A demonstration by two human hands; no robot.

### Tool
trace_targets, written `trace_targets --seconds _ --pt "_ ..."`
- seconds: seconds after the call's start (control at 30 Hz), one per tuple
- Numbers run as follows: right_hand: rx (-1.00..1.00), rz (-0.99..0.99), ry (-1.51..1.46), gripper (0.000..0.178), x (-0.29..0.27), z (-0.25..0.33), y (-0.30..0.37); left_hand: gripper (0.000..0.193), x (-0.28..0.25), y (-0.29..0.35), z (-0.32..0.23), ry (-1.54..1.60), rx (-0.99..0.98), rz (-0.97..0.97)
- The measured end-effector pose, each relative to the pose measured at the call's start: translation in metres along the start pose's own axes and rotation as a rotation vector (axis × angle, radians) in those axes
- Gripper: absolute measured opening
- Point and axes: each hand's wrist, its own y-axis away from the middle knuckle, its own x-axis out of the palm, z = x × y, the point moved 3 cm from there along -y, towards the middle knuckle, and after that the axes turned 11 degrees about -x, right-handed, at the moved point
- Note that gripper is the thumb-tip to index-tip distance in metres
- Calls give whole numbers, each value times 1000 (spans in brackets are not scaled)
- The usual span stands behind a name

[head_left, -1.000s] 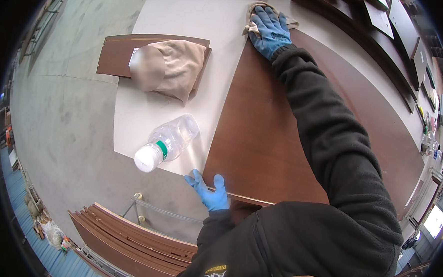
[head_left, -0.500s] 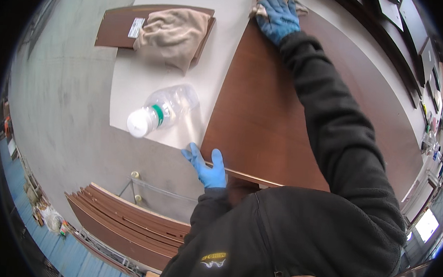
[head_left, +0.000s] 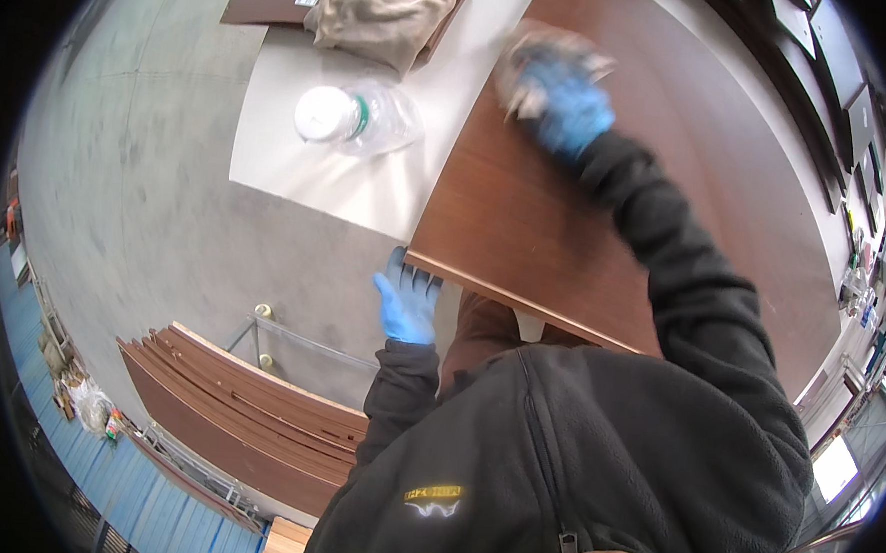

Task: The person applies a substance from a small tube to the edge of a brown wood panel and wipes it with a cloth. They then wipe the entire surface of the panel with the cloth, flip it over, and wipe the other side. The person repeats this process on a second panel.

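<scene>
Showing a broad, flat, dark brown wood-look panel (head_left: 536, 221) on a white desk (head_left: 303, 174), lying directly in front of the body. Pointing its left edge away from the body with a lean to the right; slanting its pale-rimmed near edge down toward the right. Running out of view at the upper border, thus not revealing for certain the direction of the long axis.

Holding a crumpled beige cloth (head_left: 523, 55) under the blue-gloved right hand (head_left: 567, 103), over the panel near its left edge. Closing the right grip on the cloth, bunching it around the fingers. Appearing only as a blur at cloth and fingers; covering part of the panel with the dark fleece sleeve (head_left: 703, 280).

Setting the blue-gloved left hand (head_left: 409, 297) at the panel's near left corner, pointing the fingers away from the body. Opening the left grip wide between thumb and fingers; not being able to tell any hooking beneath the edge.

Including, left of the panel, a clear plastic bottle (head_left: 386, 123), turning its white cap (head_left: 319, 115) leftward; not being able to tell upright from lying.
</scene>
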Motion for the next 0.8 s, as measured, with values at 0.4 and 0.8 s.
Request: trace_targets --seconds 0.4,0.8 --pt "-553 225 -203 55 117 166 167 107 -60 -14 -6 178 -70 -35" --pt "-574 139 -185 55 108 186 99 103 -39 -13 8 68 -128 28"
